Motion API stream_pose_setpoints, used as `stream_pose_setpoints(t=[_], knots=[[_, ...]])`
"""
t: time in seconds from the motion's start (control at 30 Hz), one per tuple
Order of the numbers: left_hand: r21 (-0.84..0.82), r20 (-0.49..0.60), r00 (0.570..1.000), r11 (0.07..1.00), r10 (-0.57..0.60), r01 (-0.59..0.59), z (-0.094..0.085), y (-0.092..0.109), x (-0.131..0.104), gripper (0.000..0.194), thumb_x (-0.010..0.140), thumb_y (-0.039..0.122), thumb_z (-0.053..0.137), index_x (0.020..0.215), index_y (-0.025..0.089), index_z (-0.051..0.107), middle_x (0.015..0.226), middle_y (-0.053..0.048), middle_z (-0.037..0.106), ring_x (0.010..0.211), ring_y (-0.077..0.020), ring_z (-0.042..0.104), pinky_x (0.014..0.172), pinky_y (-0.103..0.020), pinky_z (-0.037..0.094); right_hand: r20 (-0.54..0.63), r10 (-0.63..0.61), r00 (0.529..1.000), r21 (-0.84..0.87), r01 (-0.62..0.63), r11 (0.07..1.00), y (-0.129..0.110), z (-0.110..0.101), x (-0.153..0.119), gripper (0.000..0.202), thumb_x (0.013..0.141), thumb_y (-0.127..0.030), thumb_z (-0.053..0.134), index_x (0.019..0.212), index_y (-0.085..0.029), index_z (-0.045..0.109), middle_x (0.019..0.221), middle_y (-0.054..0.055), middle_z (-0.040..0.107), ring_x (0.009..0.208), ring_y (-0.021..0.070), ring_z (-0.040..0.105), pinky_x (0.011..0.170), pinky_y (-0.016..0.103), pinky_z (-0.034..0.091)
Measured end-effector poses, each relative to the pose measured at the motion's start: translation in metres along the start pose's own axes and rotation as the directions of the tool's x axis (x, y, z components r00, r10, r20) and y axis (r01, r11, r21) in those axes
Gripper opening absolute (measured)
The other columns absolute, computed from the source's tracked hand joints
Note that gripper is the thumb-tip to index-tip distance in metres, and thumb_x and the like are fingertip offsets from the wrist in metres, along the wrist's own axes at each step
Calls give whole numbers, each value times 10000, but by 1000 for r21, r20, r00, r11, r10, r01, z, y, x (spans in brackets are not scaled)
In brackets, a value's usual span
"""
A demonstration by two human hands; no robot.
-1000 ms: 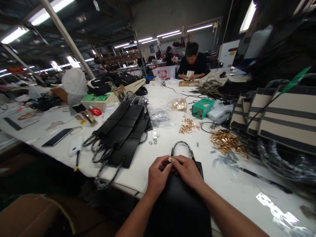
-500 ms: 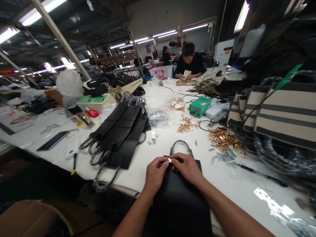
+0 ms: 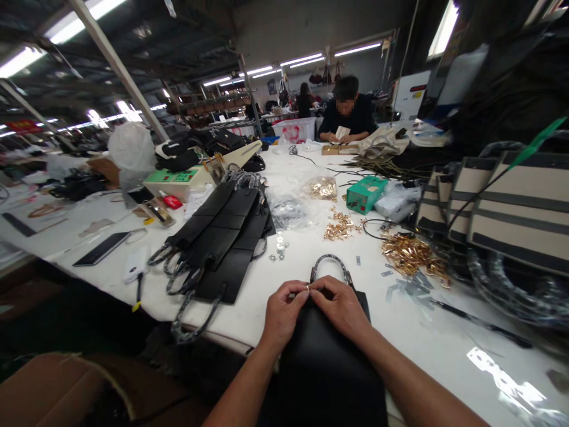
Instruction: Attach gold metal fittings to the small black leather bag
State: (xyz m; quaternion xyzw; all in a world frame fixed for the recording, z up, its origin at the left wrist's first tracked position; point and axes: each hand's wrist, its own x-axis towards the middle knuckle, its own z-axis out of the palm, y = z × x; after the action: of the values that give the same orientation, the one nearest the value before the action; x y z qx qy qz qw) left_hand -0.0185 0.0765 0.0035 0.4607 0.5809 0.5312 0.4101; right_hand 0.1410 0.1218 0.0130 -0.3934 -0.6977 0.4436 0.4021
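A black handbag (image 3: 331, 362) lies in front of me over the table's near edge, its plastic-wrapped handle (image 3: 329, 259) pointing away. At its upper edge a small gold-coloured metal fitting (image 3: 308, 289) shows between my fingertips. My left hand (image 3: 283, 311) pinches it from the left with thumb and forefinger. From the other side, my right hand (image 3: 341, 305) grips it the same way, its wrist above the bag. Most of the fitting is hidden by the fingers, so I cannot tell whether it is attached to the bag.
Black bags (image 3: 217, 243) are stacked to the left. Gold fittings (image 3: 411, 255), grey metal plates (image 3: 406, 289) and a black pen (image 3: 482, 323) lie right. A green box (image 3: 365, 194) stands farther back. A person (image 3: 349, 112) works across the white table (image 3: 249, 329).
My view has shifted slightly left, so the scene sits farther right. The fingertips have closed in over the gold fitting, which now shows less. Both hands stay at the bag's upper edge.
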Motion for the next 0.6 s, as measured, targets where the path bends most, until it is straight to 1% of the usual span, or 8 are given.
stream_pose_setpoints(t=[0.07, 0.13, 0.17, 0.23, 0.3, 0.43, 0.53, 0.6], knots=[[-21, -13, 1000, 1000, 23, -24, 0, -1, -3, 170, 811, 303, 672, 885, 160, 725, 1088, -89, 707, 913, -193, 641, 813, -299, 504, 14, -28, 1000, 1, 28, 1000, 1, 0, -2, 158, 883, -323, 593, 854, -246, 728, 993, 35, 706, 961, 209, 643, 910, 337, 477], [-42, -17, 1000, 999, 7, -8, 1, -1, -7, 176, 811, 303, 662, 884, 159, 731, 1071, -91, 713, 857, -183, 638, 787, -301, 503, 8, -24, 1000, -13, 24, 1000, 6, 1, -4, 182, 875, -381, 604, 835, -253, 728, 1115, 50, 685, 1069, 243, 617, 990, 371, 447], [-50, -21, 1000, 999, -14, 13, 2, -2, -8, 185, 798, 305, 670, 885, 156, 736, 1006, -89, 725, 810, -177, 632, 763, -300, 501, 20, -15, 1000, -23, 16, 1000, 10, 1, -4, 206, 877, -415, 597, 858, -259, 729, 1135, 55, 681, 1086, 254, 612, 999, 381, 447], [-70, -32, 998, 996, -56, 54, 2, -3, -10, 200, 776, 299, 682, 888, 147, 747, 830, -66, 723, 720, -160, 608, 713, -286, 487, 69, 9, 998, -45, -5, 999, 19, 3, -3, 269, 869, -492, 590, 923, -270, 731, 1100, 60, 696, 1040, 262, 633, 956, 374, 485], [-109, -36, 995, 991, -88, 84, 3, -6, -9, 210, 746, 297, 701, 867, 133, 752, 718, -47, 695, 657, -145, 584, 663, -271, 465, 107, 13, 994, -61, -7, 998, 27, 3, -2, 325, 846, -557, 595, 949, -284, 737, 1064, 57, 710, 989, 259, 655, 911, 350, 517], [-186, -42, 991, 975, -129, 119, 5, -9, -9, 233, 705, 316, 731, 828, 118, 739, 625, -30, 652, 581, -128, 559, 603, -259, 438, 131, -20, 991, -72, 30, 997, 30, 2, -2, 356, 816, -614, 595, 914, -307, 748, 1031, 45, 724, 943, 253, 678, 862, 314, 552], [-210, -39, 991, 971, -125, 114, 6, -12, -9, 247, 701, 338, 740, 807, 116, 722, 578, -12, 615, 517, -106, 520, 559, -243, 412, 150, -44, 988, -81, 56, 995, 30, 1, -2, 370, 826, -617, 576, 920, -306, 753, 1035, 53, 726, 950, 258, 682, 854, 308, 563], [-209, -44, 992, 972, -121, 110, 6, -13, -9, 250, 694, 345, 747, 794, 119, 711, 569, -2, 599, 489, -95, 501, 530, -233, 391, 169, -37, 985, -86, 53, 995, 29, 1, -2, 376, 835, -618, 564, 917, -304, 755, 1035, 57, 728, 948, 259, 684, 846, 307, 568]])
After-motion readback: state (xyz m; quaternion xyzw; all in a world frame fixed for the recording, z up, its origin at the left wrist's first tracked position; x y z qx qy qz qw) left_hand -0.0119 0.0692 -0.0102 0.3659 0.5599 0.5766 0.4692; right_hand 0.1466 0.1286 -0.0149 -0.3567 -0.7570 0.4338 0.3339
